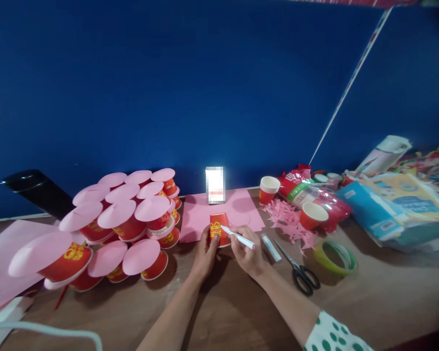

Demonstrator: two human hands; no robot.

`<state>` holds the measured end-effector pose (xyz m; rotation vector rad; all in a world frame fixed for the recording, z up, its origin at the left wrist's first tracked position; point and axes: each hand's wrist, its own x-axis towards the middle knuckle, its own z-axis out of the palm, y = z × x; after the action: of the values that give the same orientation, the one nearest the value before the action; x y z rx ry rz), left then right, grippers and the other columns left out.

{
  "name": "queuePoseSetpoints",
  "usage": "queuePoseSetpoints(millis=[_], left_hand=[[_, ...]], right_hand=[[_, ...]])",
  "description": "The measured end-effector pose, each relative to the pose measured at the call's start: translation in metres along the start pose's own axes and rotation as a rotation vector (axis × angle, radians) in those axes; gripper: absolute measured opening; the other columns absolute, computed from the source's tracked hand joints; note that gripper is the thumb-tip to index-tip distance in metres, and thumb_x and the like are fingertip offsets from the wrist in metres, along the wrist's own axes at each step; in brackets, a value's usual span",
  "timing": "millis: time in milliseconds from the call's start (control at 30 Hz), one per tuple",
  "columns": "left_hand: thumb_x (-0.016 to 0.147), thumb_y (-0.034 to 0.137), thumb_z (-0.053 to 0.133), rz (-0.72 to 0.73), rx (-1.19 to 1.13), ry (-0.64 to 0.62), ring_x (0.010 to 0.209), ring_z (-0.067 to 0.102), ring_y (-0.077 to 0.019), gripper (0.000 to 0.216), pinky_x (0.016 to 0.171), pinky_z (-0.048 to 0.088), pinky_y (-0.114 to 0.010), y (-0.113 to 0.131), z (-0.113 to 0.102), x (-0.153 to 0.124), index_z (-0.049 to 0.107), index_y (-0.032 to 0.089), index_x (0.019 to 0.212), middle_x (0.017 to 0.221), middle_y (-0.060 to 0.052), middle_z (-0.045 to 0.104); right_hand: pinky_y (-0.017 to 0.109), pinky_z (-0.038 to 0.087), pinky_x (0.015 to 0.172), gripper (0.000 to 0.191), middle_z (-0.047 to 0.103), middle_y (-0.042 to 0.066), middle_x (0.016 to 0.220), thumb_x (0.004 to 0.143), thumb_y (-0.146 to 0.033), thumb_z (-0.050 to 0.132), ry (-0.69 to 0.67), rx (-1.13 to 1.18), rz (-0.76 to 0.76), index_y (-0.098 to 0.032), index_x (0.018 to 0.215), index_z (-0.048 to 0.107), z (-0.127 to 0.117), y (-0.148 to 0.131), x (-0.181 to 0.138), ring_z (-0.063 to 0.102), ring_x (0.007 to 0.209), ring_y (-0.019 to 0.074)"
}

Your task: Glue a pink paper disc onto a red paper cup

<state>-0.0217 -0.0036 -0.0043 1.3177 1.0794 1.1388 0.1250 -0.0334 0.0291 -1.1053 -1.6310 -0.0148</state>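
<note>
My left hand [207, 248] grips a red paper cup [219, 225] with yellow characters, its thumb on the near side. In my right hand [248, 251] is a white marker [241, 239], pinched between the fingers, its tip at the cup's side. Beneath and beyond the cup lies a pink paper sheet [195, 214] with a faint round outline at its right. A small bright upright screen [215, 187], blurred out, stands at the sheet's far part. Close to my right hand are a small clear packet [271, 247] and black-handled scissors [303, 278].
Several upside-down red cups topped with pink paper discs [111, 257] crowd the left. Stacked cups [269, 189], pink paper scraps [287, 217], a red cup bag [310, 195], green tape [336, 257] and a blue tissue pack [395, 209] fill the right. A blue wall [219, 97] rises behind.
</note>
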Motion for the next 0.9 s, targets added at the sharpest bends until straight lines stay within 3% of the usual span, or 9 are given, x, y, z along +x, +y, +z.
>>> queuePoseSetpoints(millis=[900], left_hand=[[0.087, 0.05, 0.049, -0.011, 0.059, -0.009, 0.119, 0.052, -0.0255, 0.053, 0.101, 0.038, -0.039, 0.0001, -0.0007, -0.0011, 0.044, 0.02, 0.131, 0.13, -0.012, 0.056]], right_hand=[[0.032, 0.052, 0.063, 0.009, 0.064, 0.007, 0.077, 0.09, -0.016, 0.047, 0.003, -0.019, 0.016, -0.018, 0.09, 0.056, -0.0022, -0.0012, 0.0033, 0.063, 0.072, 0.0197]])
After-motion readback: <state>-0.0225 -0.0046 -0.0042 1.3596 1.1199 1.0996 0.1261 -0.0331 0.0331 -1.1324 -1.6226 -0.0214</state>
